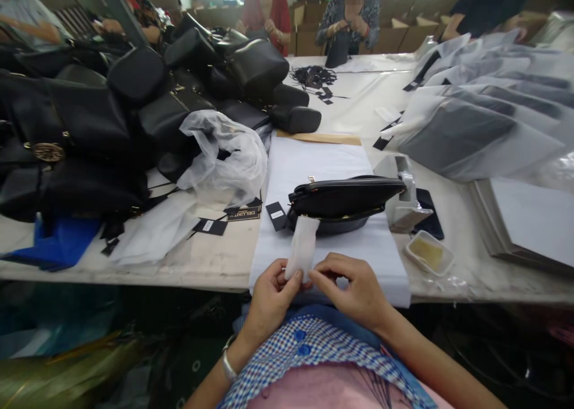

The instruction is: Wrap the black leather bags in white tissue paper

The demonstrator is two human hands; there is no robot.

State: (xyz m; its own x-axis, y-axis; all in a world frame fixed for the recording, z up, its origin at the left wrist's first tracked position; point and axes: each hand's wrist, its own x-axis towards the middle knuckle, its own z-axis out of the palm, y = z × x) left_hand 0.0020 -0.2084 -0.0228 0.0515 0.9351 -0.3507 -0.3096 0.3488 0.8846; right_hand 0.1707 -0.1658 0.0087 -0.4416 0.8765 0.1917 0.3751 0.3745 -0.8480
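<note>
While both hands (302,283) pinch it, the white strip (302,246) looks thin and translucent.

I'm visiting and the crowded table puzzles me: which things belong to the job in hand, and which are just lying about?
In the job, it seems:
- white strip, pinched by the left hand, right hand at its edge
- black bag behind it
- white sheet under the bag

Apparently lying about:
- plastic tub
- blue material

Dim, soft light; faint glare on plastic; blurred, stretched edges, hazy background.
</note>
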